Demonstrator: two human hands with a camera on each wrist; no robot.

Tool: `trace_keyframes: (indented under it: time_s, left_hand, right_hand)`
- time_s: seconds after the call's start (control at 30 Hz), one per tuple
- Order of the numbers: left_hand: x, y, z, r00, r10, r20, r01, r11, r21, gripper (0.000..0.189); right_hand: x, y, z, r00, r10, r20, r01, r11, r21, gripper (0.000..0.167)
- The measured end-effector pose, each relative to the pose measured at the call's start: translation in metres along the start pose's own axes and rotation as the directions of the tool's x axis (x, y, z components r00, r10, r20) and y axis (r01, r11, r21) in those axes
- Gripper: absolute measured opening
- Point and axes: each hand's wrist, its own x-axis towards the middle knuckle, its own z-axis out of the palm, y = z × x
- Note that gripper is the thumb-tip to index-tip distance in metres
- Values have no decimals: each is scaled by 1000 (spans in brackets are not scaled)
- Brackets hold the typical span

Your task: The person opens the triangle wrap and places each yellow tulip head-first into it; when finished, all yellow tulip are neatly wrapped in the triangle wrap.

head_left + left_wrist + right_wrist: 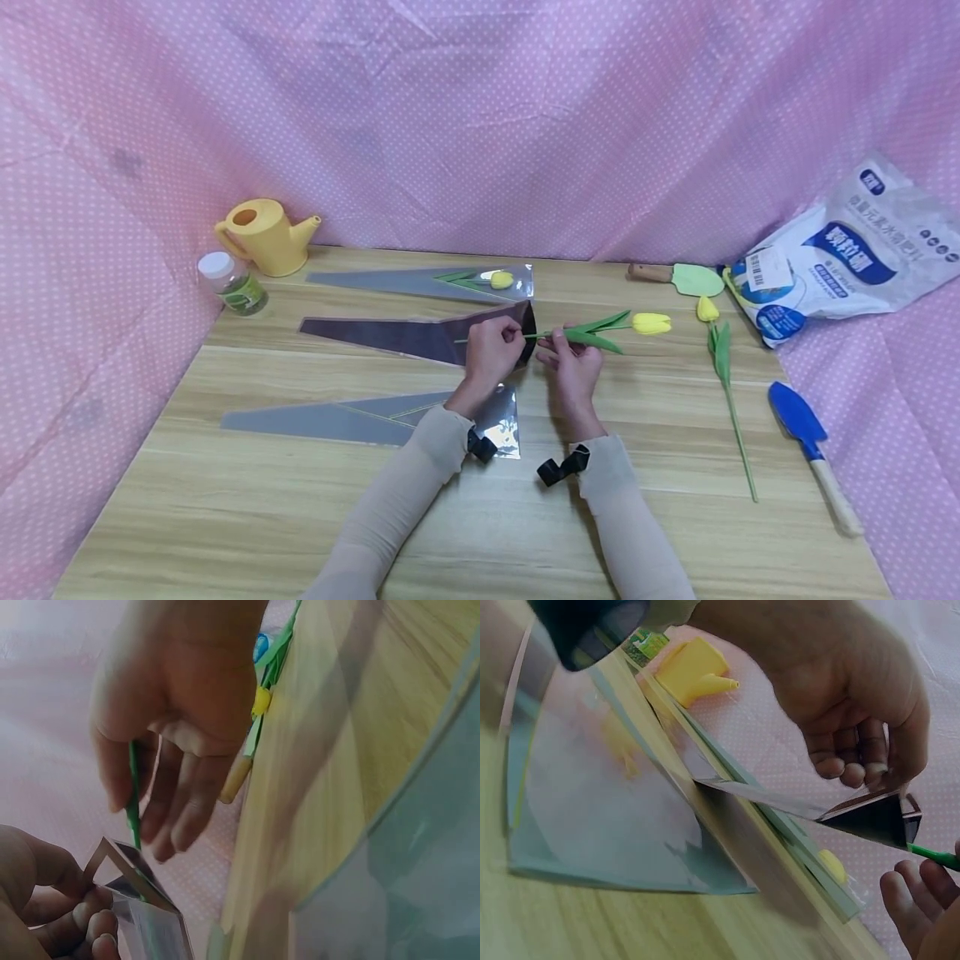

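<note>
My left hand [491,354] pinches the mouth edge of a dark, see-through flower sleeve [390,332] in the middle of the table. In the left wrist view its fingers hold the film, and the mouth stands apart. My right hand [576,371] holds a yellow tulip [651,323] by its green stem near the leaves. The stem runs through the mouth into the sleeve, while bloom and leaves stay outside on the right. Behind lies a clear sleeve [367,284] with a yellow tulip inside. Nearer me, another clear sleeve [300,419] lies flat, partly under my left forearm.
A loose yellow tulip [722,354] lies at the right, beside a blue trowel [798,414]. Farther back are a green trowel [696,279] and a white printed bag [847,250]. A yellow watering can [270,237] and a white-capped bottle [242,293] stand at the back left.
</note>
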Motion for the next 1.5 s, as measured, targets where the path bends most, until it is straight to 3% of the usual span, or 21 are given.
trace_keyframes:
  time_s: [0.23, 0.4, 0.53, 0.77, 1.17, 1.5]
  left_hand:
    - [-2, 4, -2, 999, 49, -14, -49, 999, -17, 10]
    - [-2, 3, -2, 999, 35, -7, -36, 999, -4, 10]
    - [-1, 1, -1, 1000, 19, -2, -19, 1000, 11, 10]
    - [-1, 0, -1, 1000, 22, 1, -22, 1000, 14, 10]
    - [-2, 2, -2, 999, 39, -2, -39, 999, 31, 10]
    - [-4, 7, -1, 999, 29, 22, -29, 999, -14, 12]
  right_hand:
    - [2, 4, -1, 1000, 15, -14, -15, 999, -45, 25]
    - [-1, 0, -1, 999, 49, -2, -49, 996, -72, 29]
    - [-2, -6, -1, 1000, 10, -14, -11, 999, -43, 37]
    - [-2, -12, -1, 998, -65, -14, 64, 998, -1, 35]
    - [-7, -11, 0, 997, -79, 24, 81, 993, -83, 29]
    - [-6, -3, 0, 999, -44, 24, 48, 982, -182, 30]
